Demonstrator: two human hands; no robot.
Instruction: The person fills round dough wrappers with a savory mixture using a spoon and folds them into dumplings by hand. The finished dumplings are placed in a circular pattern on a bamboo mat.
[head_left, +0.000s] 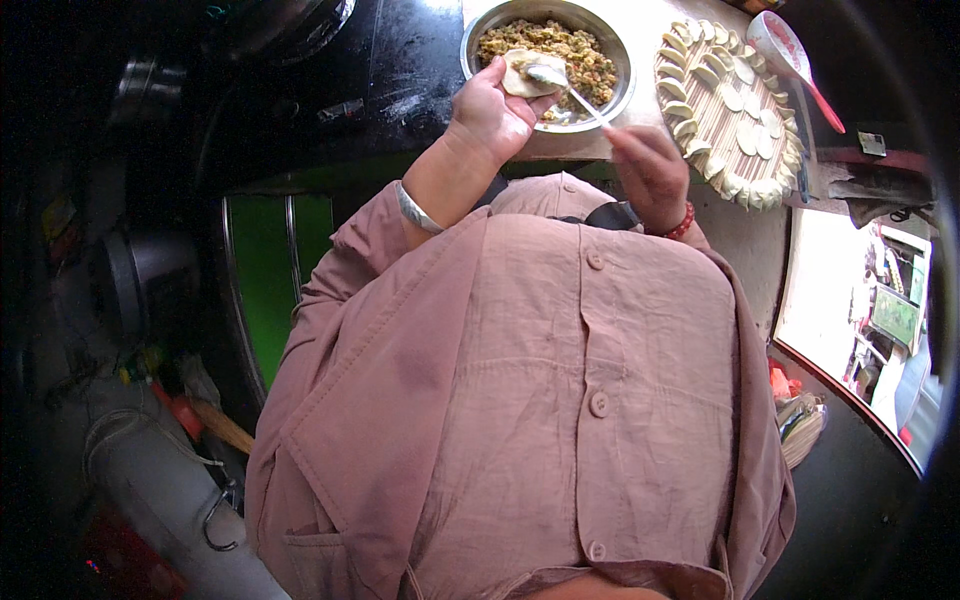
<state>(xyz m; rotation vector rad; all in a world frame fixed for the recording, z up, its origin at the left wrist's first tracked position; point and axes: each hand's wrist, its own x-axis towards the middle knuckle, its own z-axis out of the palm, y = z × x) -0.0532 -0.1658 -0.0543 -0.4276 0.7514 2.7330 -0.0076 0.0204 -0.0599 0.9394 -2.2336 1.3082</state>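
Note:
My left hand (491, 112) holds a round dough wrapper (517, 81) flat across its fingers, above the near left part of a steel bowl (628, 79). Chopped filling (592, 56) fills much of that bowl. In my right hand (651, 169), slightly blurred, is the handle of a metal spoon (589, 106). The spoon's head rests at the wrapper, where a little filling shows. Right of the bowl lies a slatted tray (709, 116) with folded dumplings (673, 88) around its rim and several flat wrappers (746, 139) in the middle.
A white strainer or ladle-like bowl with a red handle (823, 105) lies beyond the tray's right side. Dark worktop (412, 67) extends left of the bowl. A green panel with metal bars (259, 277) stands below left, and a bright doorway (847, 300) opens at right.

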